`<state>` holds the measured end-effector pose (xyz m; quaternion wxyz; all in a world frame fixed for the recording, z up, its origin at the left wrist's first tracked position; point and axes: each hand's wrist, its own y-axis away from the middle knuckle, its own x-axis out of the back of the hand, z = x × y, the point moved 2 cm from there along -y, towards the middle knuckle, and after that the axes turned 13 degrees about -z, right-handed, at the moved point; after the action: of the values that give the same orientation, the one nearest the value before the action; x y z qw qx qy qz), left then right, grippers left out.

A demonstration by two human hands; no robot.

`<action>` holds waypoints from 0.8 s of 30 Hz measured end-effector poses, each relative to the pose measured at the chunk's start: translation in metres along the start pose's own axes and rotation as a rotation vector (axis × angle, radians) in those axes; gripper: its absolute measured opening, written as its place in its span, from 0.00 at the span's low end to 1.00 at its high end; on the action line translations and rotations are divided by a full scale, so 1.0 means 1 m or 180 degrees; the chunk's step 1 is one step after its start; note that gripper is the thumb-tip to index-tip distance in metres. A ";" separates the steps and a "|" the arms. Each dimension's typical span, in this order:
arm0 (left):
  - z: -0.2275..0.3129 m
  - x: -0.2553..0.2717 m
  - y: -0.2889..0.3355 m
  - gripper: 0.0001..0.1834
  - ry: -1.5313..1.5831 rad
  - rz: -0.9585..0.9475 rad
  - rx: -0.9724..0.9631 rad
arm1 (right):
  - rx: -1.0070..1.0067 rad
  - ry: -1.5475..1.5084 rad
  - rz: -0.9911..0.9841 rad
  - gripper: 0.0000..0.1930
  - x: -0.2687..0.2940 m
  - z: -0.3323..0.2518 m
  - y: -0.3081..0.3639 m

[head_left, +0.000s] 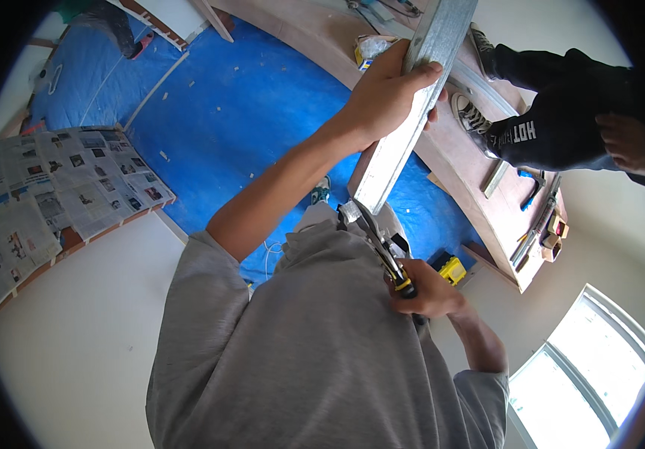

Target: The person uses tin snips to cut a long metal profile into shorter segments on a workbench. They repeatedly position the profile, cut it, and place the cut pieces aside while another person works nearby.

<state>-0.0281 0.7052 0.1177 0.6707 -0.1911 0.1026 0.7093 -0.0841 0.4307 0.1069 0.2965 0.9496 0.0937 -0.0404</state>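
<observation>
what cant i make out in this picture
All in the head view:
- metal channel: far end cut off by the top edge
- left hand: some fingers partly hidden behind the channel
- snips: handles partly covered by the right hand
- other person: upper body cut off by the dark right rim

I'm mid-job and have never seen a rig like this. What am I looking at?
There's no machine here, just a person's two bare hands. The single picture comes from a wide fisheye camera worn on their head, looking down, so straight edges bend near the rim. The left hand grips a long metal channel; the right hand holds snips with their jaws at its near end. Blue sheeting covers the floor, and newspaper covers the surface at left. At right, another person stands on a wooden platform that also bears a blue-handled tool.
</observation>
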 end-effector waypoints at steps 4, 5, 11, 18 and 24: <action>-0.008 -0.005 0.001 0.20 0.0292 -0.0010 0.0070 | 0.0063 -0.0791 -0.0498 0.20 0.003 0.002 0.007; -0.010 -0.006 0.001 0.20 0.0336 -0.0061 0.0087 | 0.0179 -0.0732 -0.0564 0.21 0.004 0.002 0.009; -0.009 -0.029 0.005 0.20 0.0225 -0.0050 0.0003 | 0.0063 -0.0620 -0.0857 0.20 0.007 0.006 0.024; -0.017 -0.077 0.010 0.19 0.0123 0.0160 0.0074 | 0.0095 -0.0042 -0.0735 0.17 0.012 0.036 0.068; -0.071 -0.169 0.016 0.23 0.0379 0.0618 0.0584 | 0.0870 0.0097 -0.0318 0.24 -0.004 0.109 0.137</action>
<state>-0.0295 0.5211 0.1206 0.6063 -0.1599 0.2246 0.7459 -0.0624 0.2571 0.0938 0.1606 0.9758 0.1389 -0.0530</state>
